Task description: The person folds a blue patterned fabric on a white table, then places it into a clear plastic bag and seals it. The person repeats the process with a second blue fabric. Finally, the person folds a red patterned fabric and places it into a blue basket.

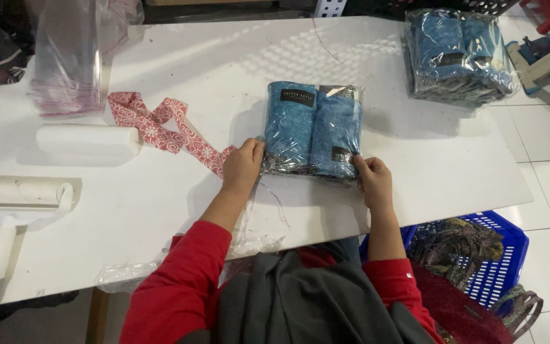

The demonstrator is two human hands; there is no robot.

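The packet (314,129) of blue patterned cloth, two folded rolls side by side inside clear plastic wrap, lies flat on the white counter (415,165), near the middle and closer to the front edge than the back. The left hand (243,164) is pressed against the packet's lower left corner, fingers curled onto the plastic, while the right hand (373,179) grips the lower right corner, fingers closed over the wrap (both sleeves are red). Each roll carries a small dark label.

Just left of the left hand, a red and white patterned ribbon (160,127) trails loosely across the counter toward the back left. Beyond it lies a white roll (88,143), and at the left edge sits a white lint roller (7,210) with its handle pointing to the front. A stack of clear plastic bags (68,57) stands at the back left corner. At the back right corner rests a pile of wrapped blue packets (458,56). Below the counter's right front corner, on the tiled floor, a blue basket (501,267) holds dark patterned cloth.
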